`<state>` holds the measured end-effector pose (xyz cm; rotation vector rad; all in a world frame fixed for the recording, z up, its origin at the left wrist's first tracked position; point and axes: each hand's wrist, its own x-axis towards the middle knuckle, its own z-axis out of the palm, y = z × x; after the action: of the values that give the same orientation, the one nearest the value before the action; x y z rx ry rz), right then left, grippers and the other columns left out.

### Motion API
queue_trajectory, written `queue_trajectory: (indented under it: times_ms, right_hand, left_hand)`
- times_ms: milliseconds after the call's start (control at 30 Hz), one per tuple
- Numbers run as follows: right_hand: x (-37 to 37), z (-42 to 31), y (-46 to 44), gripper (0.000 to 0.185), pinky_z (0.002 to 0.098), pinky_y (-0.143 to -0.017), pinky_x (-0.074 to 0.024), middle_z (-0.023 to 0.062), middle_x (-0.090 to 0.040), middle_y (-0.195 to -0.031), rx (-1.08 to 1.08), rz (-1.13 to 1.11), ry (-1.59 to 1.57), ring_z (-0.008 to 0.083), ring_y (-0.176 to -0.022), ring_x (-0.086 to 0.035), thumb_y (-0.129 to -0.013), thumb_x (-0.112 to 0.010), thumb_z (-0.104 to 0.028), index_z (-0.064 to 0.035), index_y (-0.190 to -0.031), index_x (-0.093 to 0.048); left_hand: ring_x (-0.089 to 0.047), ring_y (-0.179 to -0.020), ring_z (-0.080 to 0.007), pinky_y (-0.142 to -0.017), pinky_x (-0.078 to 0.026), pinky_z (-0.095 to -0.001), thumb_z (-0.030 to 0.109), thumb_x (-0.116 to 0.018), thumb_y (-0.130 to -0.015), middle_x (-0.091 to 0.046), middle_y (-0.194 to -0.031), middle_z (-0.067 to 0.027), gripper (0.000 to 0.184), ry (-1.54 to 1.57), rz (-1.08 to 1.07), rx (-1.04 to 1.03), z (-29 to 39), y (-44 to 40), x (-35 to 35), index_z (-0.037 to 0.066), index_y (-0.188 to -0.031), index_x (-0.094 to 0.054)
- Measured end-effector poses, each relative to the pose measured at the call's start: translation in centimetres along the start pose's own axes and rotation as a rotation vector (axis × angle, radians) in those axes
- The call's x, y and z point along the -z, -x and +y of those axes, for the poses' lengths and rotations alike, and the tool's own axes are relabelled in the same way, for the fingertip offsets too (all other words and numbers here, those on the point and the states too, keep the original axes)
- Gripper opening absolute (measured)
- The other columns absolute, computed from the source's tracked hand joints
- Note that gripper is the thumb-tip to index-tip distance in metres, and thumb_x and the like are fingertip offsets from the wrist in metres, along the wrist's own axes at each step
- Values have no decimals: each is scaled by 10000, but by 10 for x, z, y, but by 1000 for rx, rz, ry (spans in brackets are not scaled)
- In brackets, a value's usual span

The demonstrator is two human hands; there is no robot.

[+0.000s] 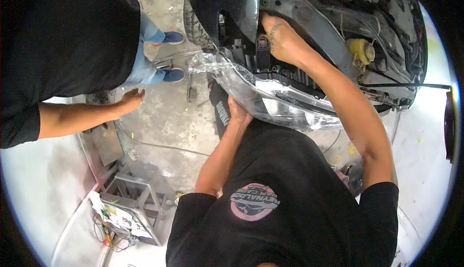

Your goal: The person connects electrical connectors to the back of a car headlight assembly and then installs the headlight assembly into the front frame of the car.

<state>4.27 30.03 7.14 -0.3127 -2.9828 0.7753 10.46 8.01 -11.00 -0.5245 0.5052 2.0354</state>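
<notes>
A large clear car headlight (275, 105), partly wrapped in shiny clear film (205, 63), sits at the front corner of a dark car. My left hand (238, 111) holds the headlight's outer face from below, its fingers partly hidden by the lens. My right hand (285, 42) reaches over the headlight into the gap beside the dark fender (246, 1). Its fingers curl down out of sight, so what they grip is hidden. Close by that hand stands a black bracket (262, 51) on the headlight's back edge.
Another person in a black shirt (72, 39) stands at the left, one hand (130, 102) hanging near the car. The engine bay holds a yellowish reservoir (360, 51). A metal-framed stand (130, 204) with papers and wires is at lower left. A cable (164, 146) crosses the concrete floor.
</notes>
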Motion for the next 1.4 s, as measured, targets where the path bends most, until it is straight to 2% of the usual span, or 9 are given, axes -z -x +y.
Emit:
queue_trajectory:
  times_ms: [333,400,733,833,900,967,1167,1267,1400]
  right_hand:
    - [-30,50,-13,203,426,-754,-520,250,-670,-910,201,-127,-99,430,-877,-631,-756,-623,68,46,-956,-650]
    - [-18,15,-22,133,418,-733,-527,231,-680,-894,-309,-239,-110,407,-877,-648,-817,-600,19,37,-938,-654]
    - [-9,-11,-28,173,472,-870,-521,260,-681,-990,-512,-177,-76,441,-952,-640,-800,-620,-29,54,-942,-672]
    - [-21,20,-16,133,376,-680,-520,154,-705,-877,-179,-74,-77,277,-763,-683,-891,-573,-24,34,-956,-673]
    - [-18,26,-17,111,371,-680,-515,151,-695,-852,200,-90,401,272,-753,-680,-881,-579,-12,34,-928,-669]
    - [-27,43,-15,129,415,-771,-523,182,-701,-911,100,-103,44,351,-845,-675,-851,-586,-27,35,-924,-674]
    - [-19,40,-15,175,415,-871,-518,161,-713,-1027,74,-79,119,332,-989,-663,-854,-591,-50,25,-978,-689]
    - [-2,13,-14,208,385,-875,-507,184,-708,-1047,-174,-81,-141,355,-978,-656,-848,-602,-85,12,-1006,-695]
    - [5,27,-10,286,368,-760,-479,200,-610,-850,-25,-37,-77,328,-806,-596,-775,-549,-124,68,-981,-595]
  left_hand:
    - [-545,-1240,-303,-1078,-448,-471,563,-404,-1008,-568,-1348,-116,621,-93,5,-41,-9,-2,7,96,-1410,-484]
    - [-562,-1195,-281,-1057,-456,-448,566,-433,-1012,-589,-1286,-88,574,-106,36,-45,-7,5,-3,122,-1367,-510]
    - [-547,-1253,-268,-1083,-443,-438,556,-526,-998,-547,-1383,-105,660,124,-9,-112,42,3,-26,76,-1443,-443]
    - [-540,-1254,-260,-1101,-412,-423,585,-526,-990,-540,-1390,-97,691,-62,-164,-346,53,9,-41,65,-1439,-447]
    - [-535,-1210,-224,-1064,-402,-386,628,-561,-955,-554,-1339,-100,748,-341,-24,-419,47,1,-36,37,-1405,-469]
    - [-532,-1181,-208,-1030,-408,-364,605,-596,-952,-566,-1296,-102,732,-636,70,-494,48,-2,-39,19,-1377,-487]
    - [-589,-885,-118,-808,-483,-275,548,-725,-891,-647,-1018,-26,635,-530,97,-481,56,-2,-45,1,-1188,-603]
    - [-587,-864,-108,-787,-486,-273,566,-746,-864,-651,-994,-19,648,-459,77,-503,53,-5,-45,3,-1159,-622]
    - [-585,-860,-106,-788,-484,-288,577,-743,-860,-652,-979,-20,639,-527,58,-543,55,-9,-47,3,-1119,-639]
